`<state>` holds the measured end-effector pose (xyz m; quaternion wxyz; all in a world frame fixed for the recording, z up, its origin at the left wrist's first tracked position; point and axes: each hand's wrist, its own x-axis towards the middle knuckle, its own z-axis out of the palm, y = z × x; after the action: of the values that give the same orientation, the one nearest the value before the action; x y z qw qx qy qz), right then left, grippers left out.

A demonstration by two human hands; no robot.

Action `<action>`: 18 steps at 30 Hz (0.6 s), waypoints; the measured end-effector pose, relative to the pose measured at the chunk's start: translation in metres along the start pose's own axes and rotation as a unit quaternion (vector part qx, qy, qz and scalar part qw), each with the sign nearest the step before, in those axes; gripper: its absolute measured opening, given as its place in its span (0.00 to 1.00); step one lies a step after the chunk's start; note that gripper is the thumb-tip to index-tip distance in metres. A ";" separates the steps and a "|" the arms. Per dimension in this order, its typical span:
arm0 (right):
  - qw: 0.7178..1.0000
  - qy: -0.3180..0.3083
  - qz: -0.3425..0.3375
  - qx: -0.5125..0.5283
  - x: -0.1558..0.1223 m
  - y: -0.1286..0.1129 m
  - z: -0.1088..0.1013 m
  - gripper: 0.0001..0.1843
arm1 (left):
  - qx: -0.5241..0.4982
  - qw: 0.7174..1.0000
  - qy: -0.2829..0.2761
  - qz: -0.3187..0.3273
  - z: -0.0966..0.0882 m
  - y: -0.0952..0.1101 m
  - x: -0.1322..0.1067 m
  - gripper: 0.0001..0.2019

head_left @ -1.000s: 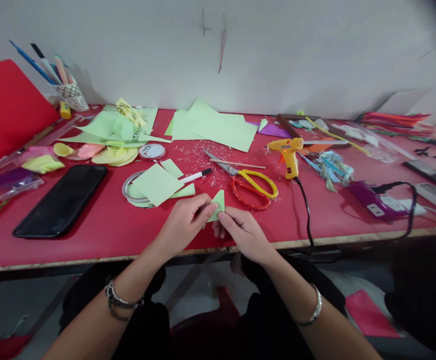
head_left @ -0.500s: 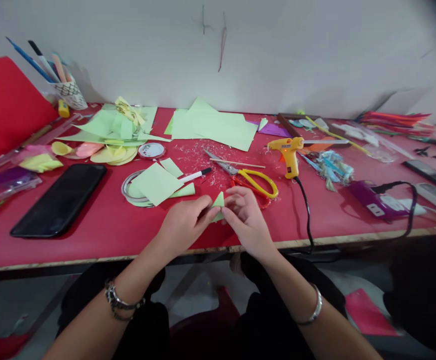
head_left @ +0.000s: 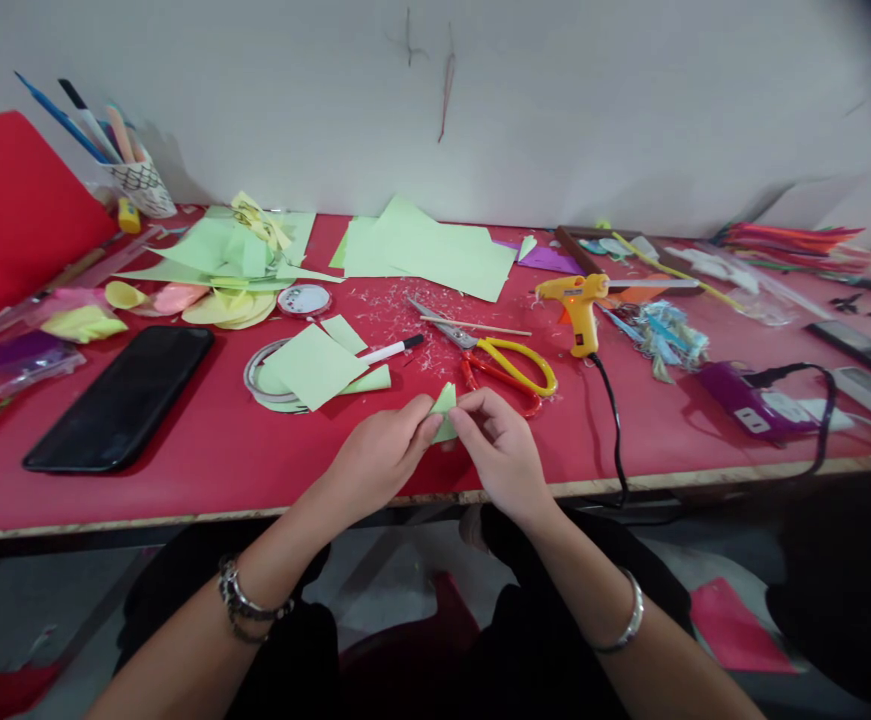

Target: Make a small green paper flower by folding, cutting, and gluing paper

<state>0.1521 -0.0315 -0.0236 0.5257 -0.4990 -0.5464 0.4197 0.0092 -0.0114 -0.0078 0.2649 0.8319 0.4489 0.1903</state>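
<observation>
Several pens in a patterned cup [head_left: 146,188], far left of the scissors [head_left: 466,341] and behind them, against the wall [head_left: 592,110]. Black phone [head_left: 121,400] flat on the red surface [head_left: 202,490], well left of the scissors and toward the near edge. White ring [head_left: 249,380] next, left of the scissors, with a loose green sheet [head_left: 316,365] lying over it; black-capped marker [head_left: 390,350] between sheet and scissors.

Left hand [head_left: 382,450]: near side of the scissors and to their left. Its fingers are narrow, thumb and forefinger pinching the left side of the folded green paper [head_left: 445,410]. The paper is just to the near side of the scissors, held up between the two hands, its tip projecting past the fingertips, away from the person. Right hand [head_left: 506,455]: directly near side of the scissors' handles; thumb and forefinger narrow on the paper's right edge, the other fingers curled and partly hidden.

Thin wooden stick [head_left: 502,330] across the scissors' blades. Yellow glue gun [head_left: 583,318] to the right of the scissors, nozzle toward them. Pale blue tassels [head_left: 667,335] farther right of the scissors; purple power strip [head_left: 750,400] beyond, closer to the near edge.
</observation>
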 end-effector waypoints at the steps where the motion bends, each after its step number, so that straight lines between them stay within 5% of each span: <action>1: 1.000 0.004 0.001 0.003 0.000 0.000 0.000 0.07 | -0.008 1.000 0.003 0.000 0.000 0.000 0.000 0.15; 9: 0.999 0.023 -0.027 -0.020 0.000 0.004 0.000 0.05 | -0.039 0.999 0.016 -0.016 0.004 0.003 0.000 0.14; 18: 0.997 0.049 -0.028 -0.045 0.001 0.007 -0.001 0.03 | 0.055 0.998 -0.034 -0.013 0.003 0.005 -0.002 0.17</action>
<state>0.1539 -0.0296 -0.0307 0.5402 -0.5265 -0.5521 0.3552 0.0126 -0.0165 -0.0072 0.2365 0.8451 0.4603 0.1338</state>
